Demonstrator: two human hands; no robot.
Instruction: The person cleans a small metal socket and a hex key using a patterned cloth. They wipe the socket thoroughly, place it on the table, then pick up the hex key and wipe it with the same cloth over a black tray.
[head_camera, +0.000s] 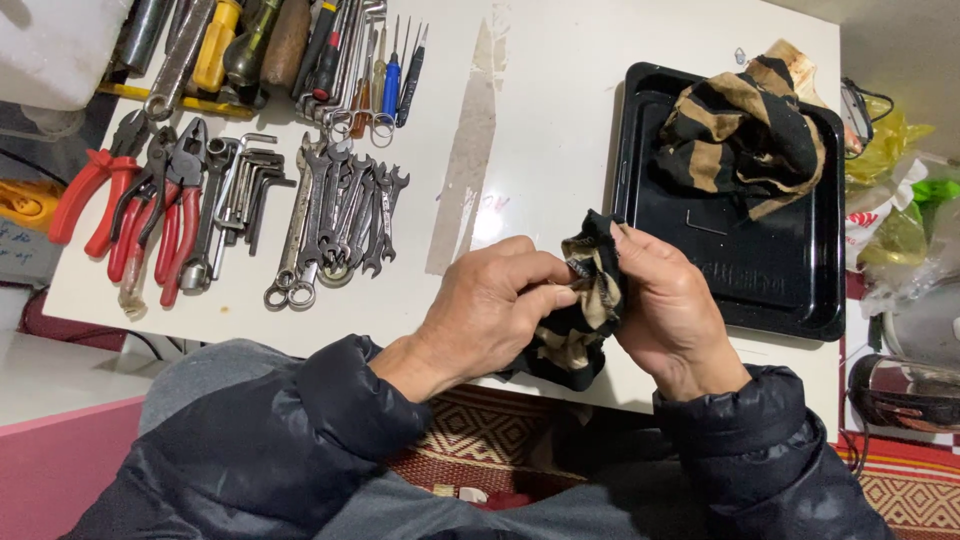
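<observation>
Both hands on a striped rag at the bench edge

We see the left hand (490, 305) and right hand (670, 310) with fingers (545, 272) closed on a black-and-tan striped rag (585, 310), bunched between them over the near edge of the white bench (540, 110). Just beyond, a black tray (775, 270) holds a second striped cloth (745, 135). Well to the left lie wrenches (340, 215), red-handled pliers (130, 205) and screwdrivers (385, 70)

head view, steeply down, close
</observation>
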